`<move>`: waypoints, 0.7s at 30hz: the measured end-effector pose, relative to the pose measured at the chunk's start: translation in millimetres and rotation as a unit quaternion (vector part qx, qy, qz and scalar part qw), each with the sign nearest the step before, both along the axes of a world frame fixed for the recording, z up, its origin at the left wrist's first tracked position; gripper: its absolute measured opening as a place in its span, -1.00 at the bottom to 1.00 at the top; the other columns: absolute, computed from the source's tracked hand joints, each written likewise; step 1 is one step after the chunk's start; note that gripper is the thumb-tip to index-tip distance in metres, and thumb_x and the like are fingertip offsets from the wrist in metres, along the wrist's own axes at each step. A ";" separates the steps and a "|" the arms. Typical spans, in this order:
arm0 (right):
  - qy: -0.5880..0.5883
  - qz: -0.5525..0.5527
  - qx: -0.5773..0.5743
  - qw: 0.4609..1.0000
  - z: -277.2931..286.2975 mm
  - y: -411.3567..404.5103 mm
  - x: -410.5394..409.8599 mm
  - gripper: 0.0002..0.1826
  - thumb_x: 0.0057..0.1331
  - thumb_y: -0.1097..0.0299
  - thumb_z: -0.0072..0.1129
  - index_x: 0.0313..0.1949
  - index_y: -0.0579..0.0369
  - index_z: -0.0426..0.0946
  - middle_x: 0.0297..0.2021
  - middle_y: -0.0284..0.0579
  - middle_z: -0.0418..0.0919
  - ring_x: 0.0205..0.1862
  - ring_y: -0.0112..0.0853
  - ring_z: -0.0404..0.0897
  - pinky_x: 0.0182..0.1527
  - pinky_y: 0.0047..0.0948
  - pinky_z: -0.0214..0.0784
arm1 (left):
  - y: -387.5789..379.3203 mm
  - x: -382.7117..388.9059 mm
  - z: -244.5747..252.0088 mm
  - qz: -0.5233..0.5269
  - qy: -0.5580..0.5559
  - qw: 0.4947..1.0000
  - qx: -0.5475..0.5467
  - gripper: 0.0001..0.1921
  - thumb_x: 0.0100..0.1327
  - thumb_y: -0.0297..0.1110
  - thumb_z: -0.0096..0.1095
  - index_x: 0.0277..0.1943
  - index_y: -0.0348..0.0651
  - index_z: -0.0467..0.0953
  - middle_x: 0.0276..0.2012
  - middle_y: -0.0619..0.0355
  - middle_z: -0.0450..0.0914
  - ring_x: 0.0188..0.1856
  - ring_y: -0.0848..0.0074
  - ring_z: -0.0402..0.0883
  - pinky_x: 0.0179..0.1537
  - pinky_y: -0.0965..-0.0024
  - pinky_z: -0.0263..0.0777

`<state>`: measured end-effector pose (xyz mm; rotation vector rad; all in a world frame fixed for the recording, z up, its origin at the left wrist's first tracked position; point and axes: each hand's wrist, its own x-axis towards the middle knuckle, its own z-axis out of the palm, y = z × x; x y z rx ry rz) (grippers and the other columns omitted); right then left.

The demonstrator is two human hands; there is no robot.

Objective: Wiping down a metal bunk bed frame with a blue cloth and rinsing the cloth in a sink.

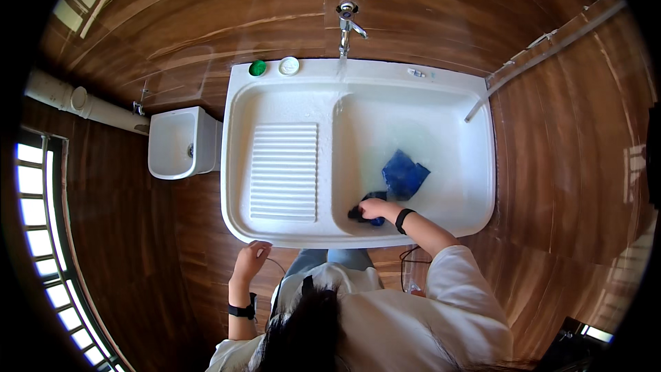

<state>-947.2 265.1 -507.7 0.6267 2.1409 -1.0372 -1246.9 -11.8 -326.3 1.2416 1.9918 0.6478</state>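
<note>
My right hand (375, 208) reaches into the right basin of a white laundry sink (444, 113) and grips a dark wet cloth (356, 213) near the basin's front left corner. A blue cloth (405, 174) lies spread in the water just beyond that hand; whether the two cloths are joined I cannot tell. My left hand (253, 257) rests at the sink's front rim, its fingers curled towards the edge and apparently holding nothing. To the left of the basin is a ribbed washboard (283, 171) moulded into the sink.
A chrome faucet (347, 26) on the back wall runs water over the divider. On the rear ledge sit a green round container (257, 67), a white round dish (288, 66) and a small tube-like item (416, 73). A pipe (547, 57) slants into the right side. A small white basin (173, 144) stands left.
</note>
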 end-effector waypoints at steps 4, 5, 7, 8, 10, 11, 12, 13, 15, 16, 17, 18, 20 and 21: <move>0.105 -0.248 -0.067 0.961 -70.9 30.3 60.9 -0.70 0.09 0.46 -0.05 -0.19 0.09 0.60 -0.24 0.06 0.60 -0.13 -0.16 0.56 -0.08 -0.28 0.37 | 35.6 1.7 1.5 -0.055 -0.018 0.998 0.025 -0.87 0.15 -0.47 0.18 -0.24 -0.25 0.58 -0.33 -0.03 0.61 -0.28 0.20 0.61 -0.25 0.32 0.45; 0.061 -0.238 0.008 0.969 -32.7 31.0 23.8 -0.70 0.12 0.44 -0.07 -0.20 0.05 0.60 -0.22 0.05 0.60 -0.12 -0.14 0.56 -0.08 -0.27 0.38 | 7.9 -3.1 -1.7 -0.011 -0.004 1.000 0.007 -0.87 0.14 -0.47 0.18 -0.24 -0.25 0.58 -0.33 -0.03 0.61 -0.27 0.20 0.61 -0.25 0.33 0.45; -0.060 -0.276 0.192 0.940 -5.4 56.4 36.7 -0.75 0.14 0.42 -0.02 -0.22 0.00 0.60 -0.19 0.00 0.59 -0.11 -0.13 0.57 -0.09 -0.19 0.40 | 0.7 -3.1 -1.3 0.000 -0.004 1.000 0.005 -0.87 0.14 -0.46 0.19 -0.24 -0.25 0.58 -0.33 -0.03 0.61 -0.27 0.20 0.61 -0.25 0.33 0.45; -0.085 -0.300 0.269 0.911 -1.2 70.6 52.8 -0.77 0.16 0.41 -0.02 -0.22 0.03 0.59 -0.19 0.00 0.59 -0.11 -0.12 0.57 -0.08 -0.16 0.41 | 5.0 -3.4 0.2 -0.011 -0.004 1.000 0.009 -0.87 0.14 -0.46 0.19 -0.24 -0.25 0.58 -0.33 -0.03 0.61 -0.28 0.20 0.61 -0.25 0.32 0.45; -0.098 -0.386 0.388 0.831 -4.6 99.3 83.2 -0.76 0.20 0.39 -0.04 -0.16 0.13 0.50 -0.23 0.06 0.58 -0.07 -0.03 0.52 -0.04 -0.12 0.40 | 13.0 -4.9 -0.5 -0.026 -0.004 1.000 0.014 -0.87 0.15 -0.45 0.19 -0.25 -0.25 0.58 -0.34 -0.02 0.61 -0.28 0.19 0.61 -0.26 0.32 0.46; -0.092 -0.429 0.408 0.801 -2.9 107.7 95.4 -0.74 0.20 0.40 -0.04 -0.12 0.12 0.47 -0.17 0.08 0.54 -0.05 -0.02 0.51 -0.02 -0.12 0.39 | 11.8 -5.4 -1.5 -0.022 -0.005 1.000 0.011 -0.87 0.15 -0.45 0.19 -0.25 -0.25 0.58 -0.34 -0.02 0.61 -0.28 0.19 0.61 -0.26 0.32 0.46; -0.086 -0.470 0.426 0.768 -3.7 112.4 102.9 -0.71 0.19 0.41 -0.04 -0.08 0.12 0.43 -0.12 0.10 0.51 -0.04 -0.02 0.49 -0.01 -0.12 0.38 | 10.5 -5.3 -2.4 -0.018 -0.006 1.000 0.009 -0.87 0.15 -0.45 0.19 -0.25 -0.25 0.58 -0.34 -0.02 0.61 -0.28 0.19 0.61 -0.26 0.32 0.46; -0.088 -0.470 0.425 0.768 -7.5 110.3 105.9 -0.71 0.19 0.41 -0.04 -0.08 0.12 0.43 -0.12 0.10 0.51 -0.04 -0.02 0.49 -0.01 -0.12 0.38 | 8.9 -4.4 -3.2 -0.019 -0.007 1.000 0.008 -0.87 0.15 -0.45 0.19 -0.25 -0.25 0.58 -0.34 -0.02 0.61 -0.28 0.19 0.61 -0.26 0.32 0.46; -0.110 -0.432 0.328 0.833 -11.2 102.2 105.7 -0.66 0.14 0.41 0.01 -0.05 0.09 0.40 0.00 0.12 0.40 -0.01 0.01 0.45 0.02 -0.14 0.36 | 6.5 -4.1 -5.3 -0.025 0.011 1.000 -0.005 -0.86 0.14 -0.45 0.19 -0.24 -0.26 0.58 -0.33 -0.02 0.61 -0.28 0.20 0.61 -0.26 0.32 0.46; -0.120 -0.409 0.277 0.861 -13.6 96.7 104.4 -0.63 0.11 0.41 0.04 -0.04 0.07 0.39 0.05 0.13 0.34 0.01 0.02 0.44 0.03 -0.15 0.35 | 5.2 -3.8 -7.3 -0.024 0.012 1.000 -0.006 -0.86 0.14 -0.45 0.19 -0.24 -0.26 0.58 -0.33 -0.02 0.61 -0.28 0.20 0.61 -0.26 0.32 0.46; -0.088 -0.390 0.277 0.874 -17.8 86.4 94.3 -0.62 0.08 0.42 0.06 -0.05 0.08 0.40 0.00 0.12 0.39 -0.01 0.01 0.45 0.01 -0.16 0.36 | 4.3 -3.3 -10.3 -0.026 0.008 1.000 -0.006 -0.86 0.14 -0.45 0.19 -0.24 -0.26 0.58 -0.33 -0.02 0.61 -0.28 0.20 0.61 -0.25 0.32 0.46; -0.059 -0.375 0.280 0.882 -27.4 75.6 93.6 -0.62 0.06 0.43 0.08 -0.07 0.08 0.41 -0.05 0.11 0.44 -0.03 0.01 0.47 -0.01 -0.18 0.37 | 8.5 -1.6 -11.1 -0.035 0.001 0.999 -0.003 -0.86 0.14 -0.45 0.19 -0.24 -0.26 0.58 -0.32 -0.02 0.61 -0.27 0.21 0.61 -0.25 0.32 0.46; 0.032 -0.334 0.196 0.921 -50.2 68.3 99.3 -0.66 -0.01 0.46 0.13 -0.16 0.10 0.45 -0.23 0.09 0.55 -0.14 -0.02 0.53 -0.09 -0.19 0.38 | 22.0 1.6 -10.5 -0.047 -0.006 0.999 0.003 -0.86 0.14 -0.44 0.19 -0.24 -0.25 0.58 -0.32 -0.02 0.61 -0.27 0.21 0.61 -0.25 0.32 0.46; 0.096 -0.331 0.105 0.933 -55.4 60.8 97.5 -0.70 -0.04 0.51 0.15 -0.23 0.10 0.50 -0.37 0.02 0.59 -0.25 -0.12 0.57 -0.18 -0.23 0.40 | 25.0 2.4 -9.5 -0.049 -0.010 0.999 0.003 -0.86 0.14 -0.44 0.20 -0.24 -0.25 0.58 -0.31 -0.03 0.61 -0.26 0.21 0.61 -0.24 0.32 0.45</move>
